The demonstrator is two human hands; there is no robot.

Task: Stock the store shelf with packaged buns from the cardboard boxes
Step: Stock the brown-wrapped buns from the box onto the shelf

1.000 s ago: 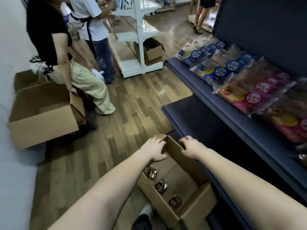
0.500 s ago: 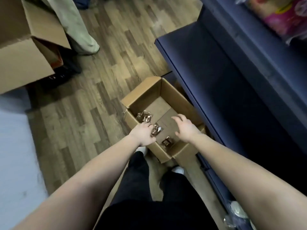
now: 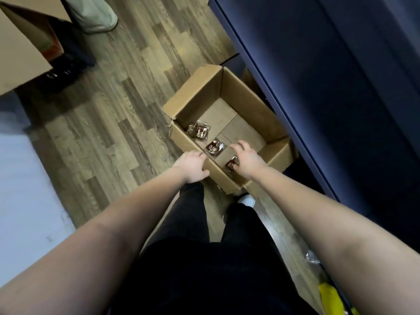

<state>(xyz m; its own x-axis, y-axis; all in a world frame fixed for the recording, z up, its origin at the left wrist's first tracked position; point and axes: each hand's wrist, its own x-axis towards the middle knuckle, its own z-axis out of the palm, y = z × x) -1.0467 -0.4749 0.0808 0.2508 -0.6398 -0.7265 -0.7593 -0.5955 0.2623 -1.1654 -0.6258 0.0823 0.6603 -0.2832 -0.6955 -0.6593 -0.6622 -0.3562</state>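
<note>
Three bun packs point(image 3: 198, 131) in box point(image 3: 238, 92), nearest half-hidden

Wood-plank floor point(image 3: 109, 123). Bears an open box point(image 3: 197, 87) at centre, just beside the dark shelf point(image 3: 318, 87) at right. Also bears a pale shoe point(image 3: 100, 21) at top and a white shoe point(image 3: 246, 200) lower centre.

Open-topped cardboard box point(image 3: 197, 87), shelf point(image 3: 318, 110) just beside
</note>
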